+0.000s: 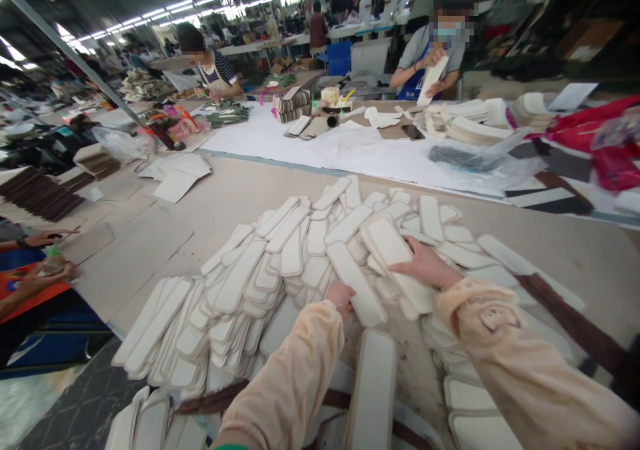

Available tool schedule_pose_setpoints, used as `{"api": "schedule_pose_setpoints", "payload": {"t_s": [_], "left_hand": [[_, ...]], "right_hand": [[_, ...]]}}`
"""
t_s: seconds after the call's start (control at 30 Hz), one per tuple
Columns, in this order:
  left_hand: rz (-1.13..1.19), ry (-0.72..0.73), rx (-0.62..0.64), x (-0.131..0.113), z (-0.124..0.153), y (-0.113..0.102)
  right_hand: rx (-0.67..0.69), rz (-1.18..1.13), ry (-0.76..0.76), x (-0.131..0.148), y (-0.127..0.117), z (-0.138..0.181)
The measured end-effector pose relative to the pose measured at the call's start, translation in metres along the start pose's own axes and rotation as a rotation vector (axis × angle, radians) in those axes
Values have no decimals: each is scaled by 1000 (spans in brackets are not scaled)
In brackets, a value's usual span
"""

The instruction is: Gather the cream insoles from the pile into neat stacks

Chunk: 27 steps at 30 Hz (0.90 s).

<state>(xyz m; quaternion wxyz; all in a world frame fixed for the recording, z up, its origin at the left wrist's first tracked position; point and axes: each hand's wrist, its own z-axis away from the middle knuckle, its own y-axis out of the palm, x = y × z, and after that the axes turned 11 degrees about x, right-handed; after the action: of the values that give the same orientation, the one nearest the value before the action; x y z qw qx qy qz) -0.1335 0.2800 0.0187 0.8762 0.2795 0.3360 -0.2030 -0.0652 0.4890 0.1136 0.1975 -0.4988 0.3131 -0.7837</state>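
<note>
Long off-white panels with rounded corners lie in a wide, loose heap across the table. My right hand (425,267) grips the edge of a small stack of panels (393,250), thumb on top and fingers at the far side. Close by on the left, my left hand (342,298) is closed at the edge of a single panel (354,280), which lies tilted on the heap; its fingertips are partly hidden. Between my forearms, another panel (373,390) lies nearest to me.
Neat piles of panels (225,330) spread to the left, and more stacks (475,403) stand beneath my right sleeve. Flat sheets (183,170) lie at the back left. Co-workers sit across the white-covered table (280,140); another person's hands (50,270) hold a bottle at the left.
</note>
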Motion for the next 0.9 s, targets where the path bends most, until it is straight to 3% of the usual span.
{"api": "schedule_pose_setpoints", "payload": {"t_s": [0.1,0.23,0.3,0.4,0.47,0.53,0.63,0.67,0.77,0.9], "left_hand": [[114,29,111,-9,15,1],[450,163,391,-17,30,11],[616,254,355,-16,29,15],[692,208,173,-15,23,16],[715,151,109,-15,19,14],[745,146,48,-18,18,10],[799,145,-37,-23,21,3],[815,136,-42,-24,23,0],[860,124,-3,-25,26,-7],[896,168,-10,-23,26,-14]], "right_hand": [[36,-112,-118,10,0,7],[133,-151,-198,27,38,9],[150,-124,-202,36,61,9],[157,-2,-289,47,77,9],[174,84,-363,48,71,4],[89,129,-353,40,51,-7],[-178,271,-131,8,13,-36],[-199,350,-39,-5,3,-46],[-127,448,95,-39,-16,-69],[-86,455,169,-62,-19,-75]]}}
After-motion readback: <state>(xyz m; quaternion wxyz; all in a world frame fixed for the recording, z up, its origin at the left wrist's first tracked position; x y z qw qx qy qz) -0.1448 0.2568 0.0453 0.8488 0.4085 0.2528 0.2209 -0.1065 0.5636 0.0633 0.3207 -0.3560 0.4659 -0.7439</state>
